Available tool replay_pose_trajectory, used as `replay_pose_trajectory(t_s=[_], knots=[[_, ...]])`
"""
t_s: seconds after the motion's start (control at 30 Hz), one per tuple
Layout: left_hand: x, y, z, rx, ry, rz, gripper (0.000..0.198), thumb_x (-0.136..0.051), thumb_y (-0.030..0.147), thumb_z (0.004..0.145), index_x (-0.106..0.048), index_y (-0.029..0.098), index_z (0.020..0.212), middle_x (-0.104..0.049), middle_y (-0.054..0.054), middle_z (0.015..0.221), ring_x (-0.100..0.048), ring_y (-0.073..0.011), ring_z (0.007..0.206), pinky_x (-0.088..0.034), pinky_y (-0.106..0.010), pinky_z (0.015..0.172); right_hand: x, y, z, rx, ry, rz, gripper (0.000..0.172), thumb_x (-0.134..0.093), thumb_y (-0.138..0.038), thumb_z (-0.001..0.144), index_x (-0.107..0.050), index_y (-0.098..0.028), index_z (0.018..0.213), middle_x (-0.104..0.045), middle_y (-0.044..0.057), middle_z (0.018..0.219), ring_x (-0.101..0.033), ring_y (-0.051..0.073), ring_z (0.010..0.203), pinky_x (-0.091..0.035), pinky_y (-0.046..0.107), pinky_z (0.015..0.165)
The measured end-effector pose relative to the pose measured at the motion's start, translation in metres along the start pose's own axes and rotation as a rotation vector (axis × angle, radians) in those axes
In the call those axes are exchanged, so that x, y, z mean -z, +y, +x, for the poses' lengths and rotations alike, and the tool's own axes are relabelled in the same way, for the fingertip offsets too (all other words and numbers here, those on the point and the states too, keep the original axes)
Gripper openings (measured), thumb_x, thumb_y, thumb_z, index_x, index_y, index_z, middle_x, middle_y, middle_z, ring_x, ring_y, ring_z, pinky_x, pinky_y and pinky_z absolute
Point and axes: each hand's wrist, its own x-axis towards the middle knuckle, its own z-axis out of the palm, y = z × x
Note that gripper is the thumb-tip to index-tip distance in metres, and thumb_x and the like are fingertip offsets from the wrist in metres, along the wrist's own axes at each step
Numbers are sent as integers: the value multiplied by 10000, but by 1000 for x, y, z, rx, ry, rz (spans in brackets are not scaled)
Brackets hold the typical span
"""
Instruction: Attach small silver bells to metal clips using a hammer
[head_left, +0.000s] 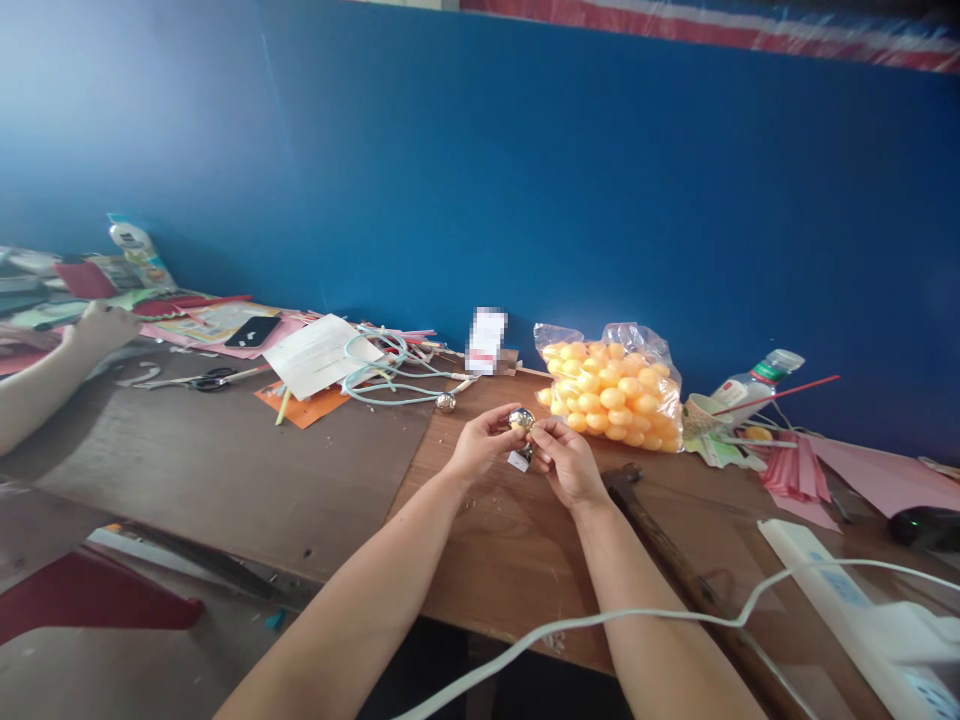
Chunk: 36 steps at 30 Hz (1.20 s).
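Observation:
Between the thumb and fingers of my left hand (480, 445) is a shiny silver metal ball (520, 417), raised above the brown table. My right hand (570, 465) meets it from the right, its thumb and fingertips pinched together at the ball's lower edge. What those fingertips grip is too small to make out. Just below them shows a small white and shiny piece (518, 460), partly covered by the fingers; I cannot tell whether it is held or rests on the table. A second silver ball (445, 402) lies on the table left of my hands.
Behind my hands stands a clear bag of orange balls (611, 390). A hammer (660, 530) lies by my right forearm, near a power strip (832, 590). A white cable (600, 618) crosses over that forearm. Scissors (214, 379) and papers (319, 357) lie left, near another person's hand (101, 325).

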Motion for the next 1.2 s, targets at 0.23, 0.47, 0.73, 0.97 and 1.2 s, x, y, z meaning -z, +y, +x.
replay_pose_trajectory(t_s=[0.23, 0.47, 0.73, 0.97, 1.2], knots=[[2, -2, 1, -5, -7, 22, 618, -845, 243, 561, -628, 141, 1131, -697, -76, 958, -660, -149, 757, -526, -295, 736, 2, 0, 1, -8, -6, -7, 233, -792, -306, 645, -623, -183, 749, -587, -20, 628, -322, 46, 432, -278, 191, 371], [2, -2, 1, -7, -1, 47, 638, -846, 266, 559, -625, 136, 1143, -694, -86, 965, -659, -159, 754, -524, -329, 757, 3, 1, 2, 4, 10, -37, 220, -787, -299, 646, -635, -174, 745, -608, -7, 664, -341, 48, 440, -274, 195, 375], [0, -1, 0, 1, 12, 54, 635, -846, 271, 560, -626, 130, 1138, -694, -86, 960, -657, -153, 733, -527, -326, 744, 3, 1, 2, 7, 13, -43, 215, -794, -291, 640, -647, -173, 742, -624, -5, 663, -350, 41, 444, -278, 187, 384], [1, -2, 1, -8, 8, 50, 631, -843, 267, 563, -624, 130, 1139, -698, -85, 948, -657, -151, 734, -526, -307, 727, 3, 1, 2, 9, -4, -41, 208, -787, -293, 652, -636, -181, 741, -609, -11, 621, -330, 53, 435, -271, 199, 388], [1, -2, 1, -8, 0, 37, 617, -848, 265, 552, -633, 132, 1115, -703, -78, 930, -652, -139, 710, -529, -304, 728, 4, 1, 2, 12, -11, -69, 213, -780, -311, 665, -632, -185, 750, -588, -18, 610, -330, 57, 433, -283, 202, 386]])
